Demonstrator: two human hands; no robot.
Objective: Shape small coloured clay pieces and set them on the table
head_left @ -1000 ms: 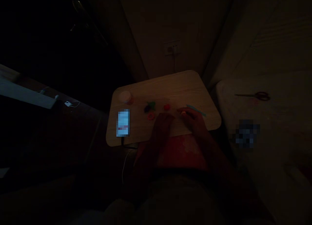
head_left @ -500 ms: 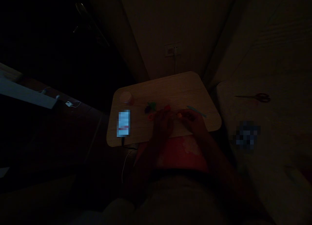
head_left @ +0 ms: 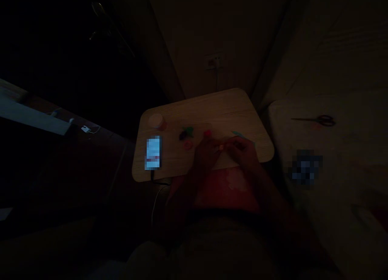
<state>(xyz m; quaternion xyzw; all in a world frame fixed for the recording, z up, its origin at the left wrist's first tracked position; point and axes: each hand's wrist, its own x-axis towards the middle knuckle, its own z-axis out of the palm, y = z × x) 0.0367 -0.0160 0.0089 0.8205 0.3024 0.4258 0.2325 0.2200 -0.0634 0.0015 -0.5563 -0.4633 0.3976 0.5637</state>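
Observation:
Dim light blurs detail. Over the front of a small wooden table (head_left: 212,106), my left hand (head_left: 207,154) and my right hand (head_left: 244,150) meet at the fingertips. Between them is a small orange-yellow lump (head_left: 221,147), its kind unclear, pinched by the fingers of both hands. A red-pink piece (head_left: 207,133) lies just beyond my left hand. Left of that hand are a pinkish-orange round piece (head_left: 188,144), a green piece (head_left: 188,130) and a dark piece (head_left: 182,135). Partly behind my right hand lies a thin teal stick (head_left: 238,133).
A round lidded tub (head_left: 155,121) stands at the table's back left. Near it lies a lit phone (head_left: 153,152) with a dark cable. Scissors (head_left: 325,120) and a blurred-out dark item (head_left: 306,167) rest on the pale surface at right. The wall has a socket (head_left: 213,62).
My left hand has moved right, toward my right hand, and its fingers now meet the orange-yellow lump. The pinkish-orange round piece shows more fully. The picture is slightly brighter on the table.

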